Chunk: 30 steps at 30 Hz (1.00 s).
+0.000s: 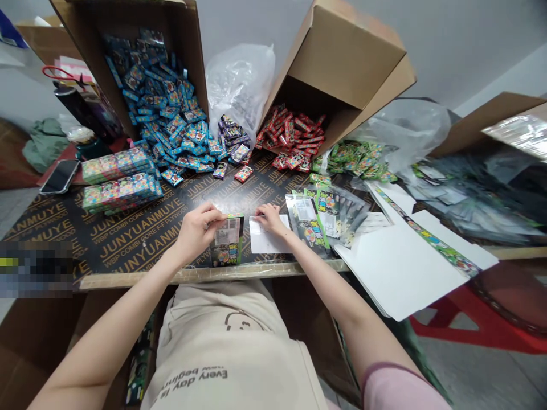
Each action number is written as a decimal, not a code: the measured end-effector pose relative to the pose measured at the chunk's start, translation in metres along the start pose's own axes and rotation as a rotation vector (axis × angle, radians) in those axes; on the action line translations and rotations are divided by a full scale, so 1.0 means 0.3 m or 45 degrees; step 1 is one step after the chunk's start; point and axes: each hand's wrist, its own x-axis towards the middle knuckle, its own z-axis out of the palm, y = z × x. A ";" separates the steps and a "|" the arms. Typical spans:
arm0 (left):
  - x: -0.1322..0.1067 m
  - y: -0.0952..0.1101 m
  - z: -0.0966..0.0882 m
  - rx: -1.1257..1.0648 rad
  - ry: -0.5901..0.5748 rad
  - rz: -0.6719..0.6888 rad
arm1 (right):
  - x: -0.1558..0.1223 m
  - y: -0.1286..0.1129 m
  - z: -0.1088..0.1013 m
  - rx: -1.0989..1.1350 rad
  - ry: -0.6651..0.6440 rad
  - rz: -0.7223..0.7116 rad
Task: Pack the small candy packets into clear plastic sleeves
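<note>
My left hand (197, 228) is closed around a small printed carton (228, 242) with a barcode label, held upright near the table's front edge. My right hand (270, 220) rests with curled fingers on a white sheet of stickers (267, 240) just right of the carton, pinching at its top edge. A stack of clear printed pouches (317, 219) lies to the right of that hand.
Tipped cardboard boxes spill blue packets (171, 119) and red packets (294, 136); purple packets (233, 139) and green packets (356, 159) lie nearby. Filled cartons are stacked at left (119, 185), beside a phone (60, 175). Flat white carton blanks (410, 256) overhang the right edge.
</note>
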 end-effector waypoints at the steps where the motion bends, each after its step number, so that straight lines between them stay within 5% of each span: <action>1: 0.001 0.000 0.000 -0.001 -0.001 -0.001 | 0.001 0.005 0.000 -0.001 -0.007 -0.008; 14: 0.004 -0.008 0.001 -0.030 0.000 -0.040 | -0.046 0.003 0.041 -0.178 0.139 -0.130; 21: 0.002 -0.011 0.011 0.002 0.025 -0.059 | -0.066 -0.022 0.026 -0.222 0.064 -0.219; 30: -0.004 -0.006 0.014 0.042 0.092 -0.049 | -0.042 -0.084 -0.043 -0.096 0.085 -0.048</action>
